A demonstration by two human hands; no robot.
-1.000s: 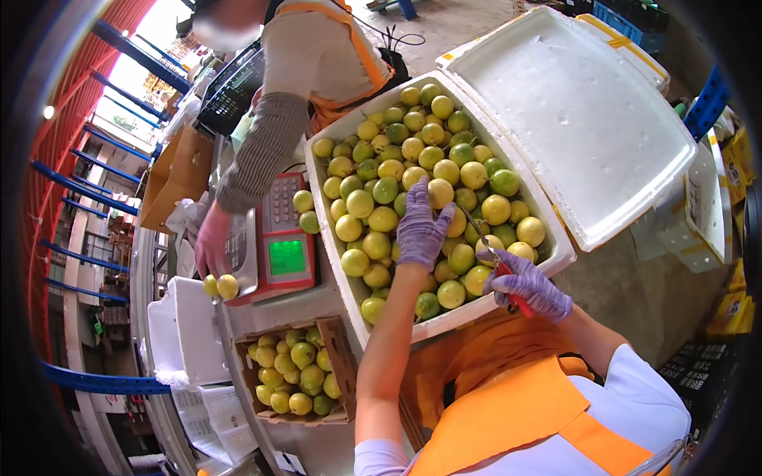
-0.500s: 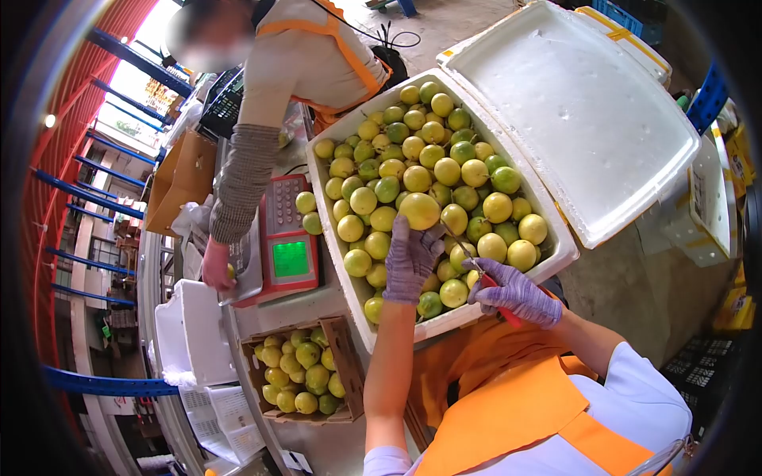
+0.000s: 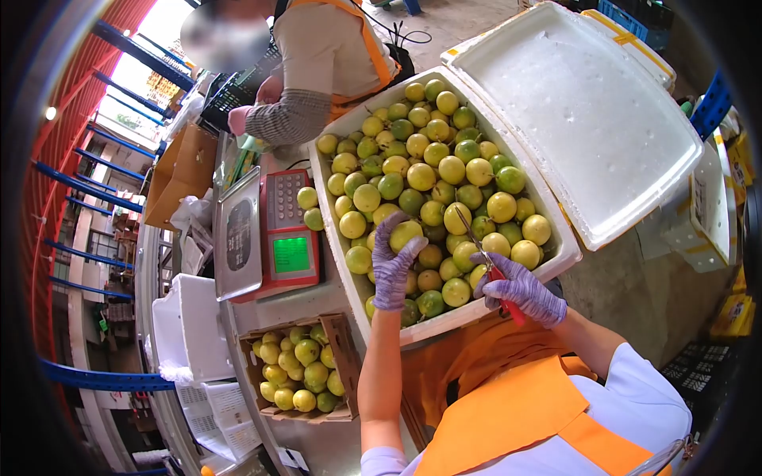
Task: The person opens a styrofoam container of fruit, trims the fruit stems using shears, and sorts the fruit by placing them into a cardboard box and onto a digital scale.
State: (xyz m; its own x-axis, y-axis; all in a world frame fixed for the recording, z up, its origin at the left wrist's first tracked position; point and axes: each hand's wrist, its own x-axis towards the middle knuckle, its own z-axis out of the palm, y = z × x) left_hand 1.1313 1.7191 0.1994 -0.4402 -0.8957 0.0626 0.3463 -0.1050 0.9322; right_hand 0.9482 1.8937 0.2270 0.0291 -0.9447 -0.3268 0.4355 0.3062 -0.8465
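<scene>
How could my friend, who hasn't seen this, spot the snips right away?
Find the big white foam box packed with round yellow-green fruits. Over its near edge is the person's purple-gloved right hand. The snips it grips have red handles and thin metal blades pointing over the fruits: long and pointed, unlike the round things around them.

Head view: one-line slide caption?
Left hand holding one fruit, right hand holding red-handled snips, at a foam box of yellow-green fruits.
</scene>
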